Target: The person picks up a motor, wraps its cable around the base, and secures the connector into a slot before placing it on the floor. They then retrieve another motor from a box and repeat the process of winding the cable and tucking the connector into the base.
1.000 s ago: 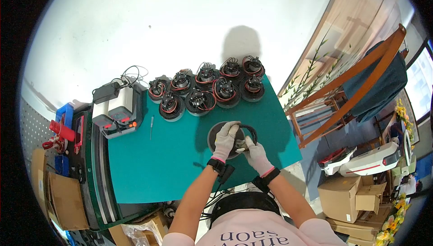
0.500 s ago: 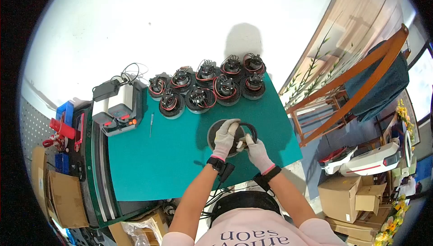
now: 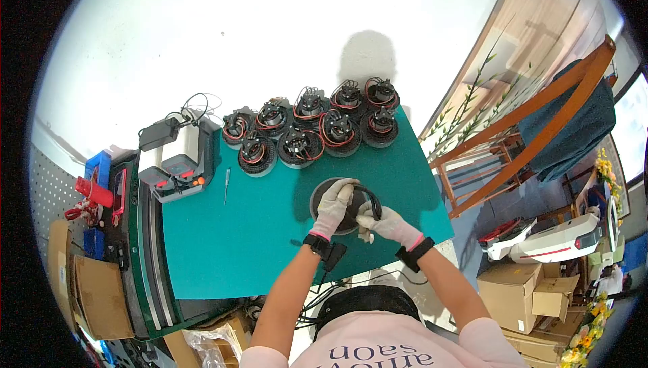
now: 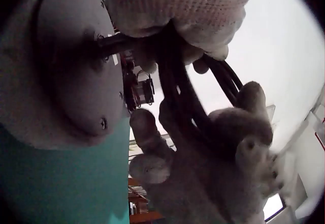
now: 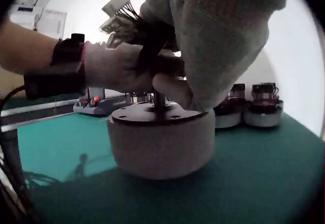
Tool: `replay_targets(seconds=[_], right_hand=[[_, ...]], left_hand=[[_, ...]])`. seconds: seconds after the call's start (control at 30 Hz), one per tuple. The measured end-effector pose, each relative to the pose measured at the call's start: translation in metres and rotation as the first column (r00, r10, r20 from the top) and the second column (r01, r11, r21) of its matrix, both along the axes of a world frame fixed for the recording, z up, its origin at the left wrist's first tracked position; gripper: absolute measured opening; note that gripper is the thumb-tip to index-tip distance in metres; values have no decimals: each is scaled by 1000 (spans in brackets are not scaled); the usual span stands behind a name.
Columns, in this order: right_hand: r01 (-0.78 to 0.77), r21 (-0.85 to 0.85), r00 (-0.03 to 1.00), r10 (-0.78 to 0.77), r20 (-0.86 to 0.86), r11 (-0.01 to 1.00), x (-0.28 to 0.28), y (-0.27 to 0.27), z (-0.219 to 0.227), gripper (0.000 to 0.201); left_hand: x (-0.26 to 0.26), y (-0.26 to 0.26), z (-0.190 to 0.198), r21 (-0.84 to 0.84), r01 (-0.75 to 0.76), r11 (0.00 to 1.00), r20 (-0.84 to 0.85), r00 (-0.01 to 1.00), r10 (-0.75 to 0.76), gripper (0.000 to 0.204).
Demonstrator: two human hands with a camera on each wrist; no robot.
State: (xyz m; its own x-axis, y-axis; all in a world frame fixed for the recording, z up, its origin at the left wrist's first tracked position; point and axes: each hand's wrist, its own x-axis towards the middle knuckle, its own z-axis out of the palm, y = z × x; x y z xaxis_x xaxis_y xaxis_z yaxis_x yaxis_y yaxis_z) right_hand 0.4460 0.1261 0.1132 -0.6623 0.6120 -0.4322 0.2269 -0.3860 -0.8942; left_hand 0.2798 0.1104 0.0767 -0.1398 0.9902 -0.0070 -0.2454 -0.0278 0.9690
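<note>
A grey round wheel with a flat metal face, like a hub motor (image 5: 160,147), stands on the green mat, its black cable (image 4: 175,84) rising from the centre. My gloved left hand (image 3: 332,207) is over the wheel and grips the cable near its base. The gloved right hand (image 3: 391,223), beside the wheel's right edge, holds the looped bundle further along. Out of the right hand stick white plugs (image 5: 118,4) on thin wires. The loop arches between both hands in the head view.
Several black ring-shaped units (image 3: 297,145) with red wires stand in two rows at the back of the mat (image 3: 223,246). A screwdriver (image 3: 227,186) lies to the left, near a grey-and-white machine (image 3: 179,159). Cardboard boxes (image 3: 509,294) stand at the right.
My right hand has turned and its wrist has swung outward to the right, fingers still at the cable. The left hand stays nearly in place over the wheel.
</note>
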Motion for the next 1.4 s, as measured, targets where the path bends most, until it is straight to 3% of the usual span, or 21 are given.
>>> replay_targets(seconds=[0.07,0.13,0.2,0.33,0.4,0.43,0.5,0.53,0.6,0.73,0.8,0.87,0.93,1.03,1.07,1.13,1.23,1.27,1.33,1.37,1.4], right_hand=[[-22,341,984,-41,174,940,2,11,-13,31],[-56,341,992,12,129,939,6,22,-44,27],[-53,699,958,-162,238,713,7,20,-59,34],[-146,755,938,-152,310,640,9,26,-62,38],[-170,783,914,-201,352,599,8,30,-55,43],[-170,783,915,-200,351,598,8,30,-54,43],[-32,483,933,-147,327,875,10,29,-52,46],[-35,484,934,-143,327,874,10,28,-46,46],[-43,307,962,-44,270,951,14,26,-31,57],[-85,350,987,31,158,933,27,31,-18,68],[35,225,998,-20,-67,974,28,37,3,69],[-4,220,999,14,-43,976,20,43,28,58],[-150,347,988,157,10,926,8,49,41,52],[-281,226,960,272,73,933,-4,60,36,51],[-302,224,953,294,69,927,-7,63,34,51],[-311,350,949,306,71,883,-10,69,28,48],[-430,320,903,399,161,844,-11,79,23,45],[-451,318,893,423,155,834,-13,81,24,45],[-510,188,857,477,192,840,-17,85,29,40],[-528,186,847,499,184,828,-19,89,28,40],[-571,193,820,543,181,798,-20,93,27,38]], left_hand=[[-2,-1,6,-24,27,999,13,1000,-27,24],[-5,0,9,-41,53,998,22,998,-52,25],[-10,-2,7,-56,136,989,20,991,-135,25],[-16,-4,9,-41,206,978,57,977,-203,25],[-18,-5,15,-42,242,969,-11,970,-243,26],[-18,-6,17,-42,242,970,-12,970,-242,26],[-17,-7,18,-81,289,954,166,948,-273,27],[-16,-6,15,-80,285,955,166,949,-269,27],[-13,-3,6,-20,193,981,-67,979,-194,27],[-7,-5,17,-54,157,986,-73,984,-160,27],[-7,-6,16,-78,168,983,-45,984,-172,26],[-5,-5,12,-62,155,986,-67,985,-159,25],[-5,-3,7,-40,138,990,-96,985,-141,23],[-5,-6,2,-64,97,993,-66,993,-101,23],[-4,-6,4,-48,75,996,-138,987,-81,26],[-4,-7,7,-35,26,999,-207,978,-33,29],[-5,-14,11,0,-313,950,-61,948,312,39],[-8,-20,4,-2,-338,941,-67,939,337,39],[-20,-38,-5,-165,-377,911,-241,911,334,39],[-20,-49,-3,-330,-330,884,-217,938,270,42],[-13,-55,-2,-371,-316,873,-291,932,213,46]])
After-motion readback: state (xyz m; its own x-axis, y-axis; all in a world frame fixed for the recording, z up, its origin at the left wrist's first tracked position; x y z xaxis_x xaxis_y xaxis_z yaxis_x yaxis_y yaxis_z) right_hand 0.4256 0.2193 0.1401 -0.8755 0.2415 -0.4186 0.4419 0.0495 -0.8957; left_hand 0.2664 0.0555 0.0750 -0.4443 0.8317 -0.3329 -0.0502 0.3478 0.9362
